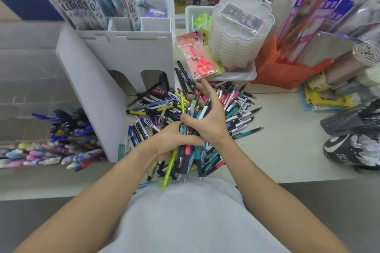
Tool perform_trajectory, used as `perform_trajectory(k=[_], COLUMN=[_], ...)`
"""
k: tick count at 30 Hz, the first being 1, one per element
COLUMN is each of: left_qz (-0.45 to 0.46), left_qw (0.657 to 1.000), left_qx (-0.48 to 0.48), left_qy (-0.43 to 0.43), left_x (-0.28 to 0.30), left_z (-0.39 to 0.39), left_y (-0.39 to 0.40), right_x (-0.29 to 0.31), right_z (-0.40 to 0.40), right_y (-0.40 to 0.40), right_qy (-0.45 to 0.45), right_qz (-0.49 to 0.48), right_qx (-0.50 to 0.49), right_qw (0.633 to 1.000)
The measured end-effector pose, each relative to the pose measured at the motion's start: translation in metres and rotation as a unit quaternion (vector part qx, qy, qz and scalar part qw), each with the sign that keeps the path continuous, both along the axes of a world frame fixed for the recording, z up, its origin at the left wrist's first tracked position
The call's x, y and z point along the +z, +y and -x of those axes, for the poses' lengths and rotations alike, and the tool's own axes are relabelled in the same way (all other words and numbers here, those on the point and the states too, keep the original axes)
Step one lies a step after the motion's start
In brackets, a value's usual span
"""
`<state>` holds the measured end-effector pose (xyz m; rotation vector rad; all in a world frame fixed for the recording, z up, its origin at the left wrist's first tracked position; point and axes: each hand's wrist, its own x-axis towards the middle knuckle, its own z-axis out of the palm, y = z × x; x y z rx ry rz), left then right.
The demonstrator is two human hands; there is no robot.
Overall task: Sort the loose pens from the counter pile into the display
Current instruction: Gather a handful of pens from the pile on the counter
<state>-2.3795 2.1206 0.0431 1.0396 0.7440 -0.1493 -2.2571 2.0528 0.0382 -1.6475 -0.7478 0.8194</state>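
While the counter [287,139] carried the whole arrangement, the white display [127,51] stood at its far left, its arched openings facing the pen pile and its side bay of sorted pens [67,139] lying further left, beyond a slanting white panel. Against the display's foot, the pile of loose pens [236,109] spread across the middle of the counter and reached almost to the near edge; its pens pointed in every direction.

Above the pile's near half, a bundle of pens [185,156] was held with its long axis running roughly from the far edge toward the near edge, the lower tips overhanging the near edge toward the person's body. One yellow-green pen [169,167] projected furthest from the bundle at both ends.

The left hand [174,139] was curled round the bundle's middle, clasping it from the left. The right hand [207,117] lay just beyond, touching the bundle's upper part, its thumb and inner fingers closed on the pen tops while the forefinger stretched toward the far edge.

Judged from this layout, the display lay to the left of both hands, so the left hand was the nearer one for delivery.
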Motion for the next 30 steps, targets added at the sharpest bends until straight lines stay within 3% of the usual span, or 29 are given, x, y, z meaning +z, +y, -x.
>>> perform_trajectory(k=[4,8,13,19,23,30], left_qz=[0.077,0.095,0.132,0.065,0.009,0.047], left_qw=[0.996,0.993,0.987,0.99,0.982,0.961], left_qx=[0.045,0.064,0.087,0.124,0.188,0.272], left_qy=[-0.003,0.004,-0.009,0.009,0.011,0.028], left_x=[-0.009,-0.02,-0.026,-0.021,-0.013,-0.018], left_z=[0.015,0.03,0.036,0.026,0.022,0.037], left_y=[-0.016,-0.032,-0.05,-0.049,-0.032,-0.021], right_x=[-0.002,-0.008,-0.025,-0.011,-0.001,-0.016], right_z=[0.005,0.017,0.02,-0.003,-0.005,-0.008], right_y=[-0.001,-0.007,-0.022,-0.027,-0.024,-0.057], right_qy=[-0.018,-0.011,0.062,0.004,0.094,0.071], right_qz=[0.001,0.025,0.064,0.055,0.048,0.188], right_qx=[0.046,0.07,0.058,0.186,0.163,0.26], right_qw=[0.999,0.997,0.994,0.981,0.981,0.945])
